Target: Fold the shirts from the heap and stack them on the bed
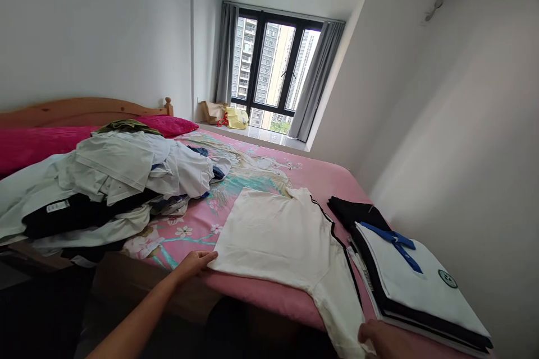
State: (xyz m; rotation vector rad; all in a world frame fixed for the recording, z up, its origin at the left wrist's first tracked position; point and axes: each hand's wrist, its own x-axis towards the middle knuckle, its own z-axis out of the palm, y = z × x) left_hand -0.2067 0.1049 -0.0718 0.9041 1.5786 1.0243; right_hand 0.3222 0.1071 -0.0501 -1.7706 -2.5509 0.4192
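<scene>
At the bottom of the frame, right of centre, the right hand (385, 339) pinches the end of a sleeve (337, 303) that hangs over the near edge of the bed (269, 298). Left of it, the left hand (197, 265) grips the lower left corner of the same white shirt (273, 235) between thumb and fingers, its forearm reaching in from the bottom edge. Between the two hands the shirt lies spread out nearly flat at the centre of the frame, with dark trim along its right side. At the lower right, just beside the shirt, sits a stack of folded clothes (425, 286), white and black, the top one white with a blue tie (396, 241) and a round dark badge (447, 278). Touching its far end is a folded black garment (357, 214). Over on the left side, a loose heap of clothes (118, 168), mostly white with some black and blue, spreads across the pink flowered sheet (185, 233), an olive piece on top. Behind the heap are bright pink pillows (50, 143) and a wooden headboard (96, 105). Farther off, a brown bag (213, 112) and a yellow bag (237, 118) rest on the sill (269, 134) below the window (269, 61), between grey curtains (318, 81).
</scene>
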